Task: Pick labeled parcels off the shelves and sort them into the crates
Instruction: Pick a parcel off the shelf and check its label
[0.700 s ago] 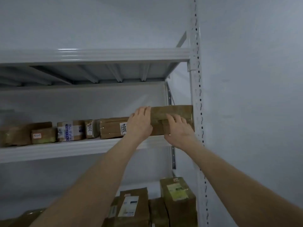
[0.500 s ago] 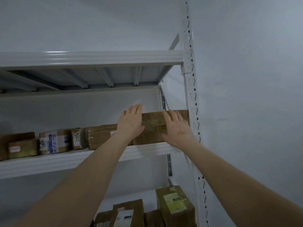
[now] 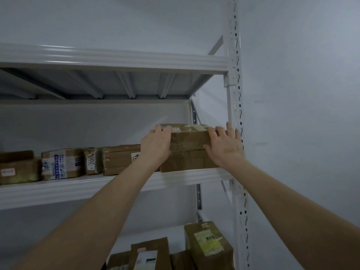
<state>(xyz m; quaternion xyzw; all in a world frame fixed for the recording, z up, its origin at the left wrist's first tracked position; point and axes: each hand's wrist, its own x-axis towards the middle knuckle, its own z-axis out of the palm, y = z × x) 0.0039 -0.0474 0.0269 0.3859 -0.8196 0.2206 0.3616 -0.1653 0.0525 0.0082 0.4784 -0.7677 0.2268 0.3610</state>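
Note:
A brown taped parcel [image 3: 188,142] sits at the right end of the middle shelf [image 3: 97,185], against the white upright post [image 3: 234,84]. A horizontal seam runs across its front. My left hand [image 3: 155,146] grips its left end, fingers curled over the top corner. My right hand [image 3: 224,148] presses on its right end with fingers spread upward, next to the post. The parcel is clamped between both hands and its bottom edge rests on the shelf. No label shows on it. No crates are in view.
Left along the same shelf lie more parcels: one numbered [image 3: 120,159] touching my left wrist, a small one marked 200 [image 3: 91,160], a blue-labelled one [image 3: 62,164]. The upper shelf [image 3: 116,60] hangs close overhead. Labelled parcels [image 3: 208,246] stand on the lower shelf. A wall closes the right.
My hands have slid apart from the parcel's front to its two ends. The left fingers now curl over the top corner and the right hand reaches the post.

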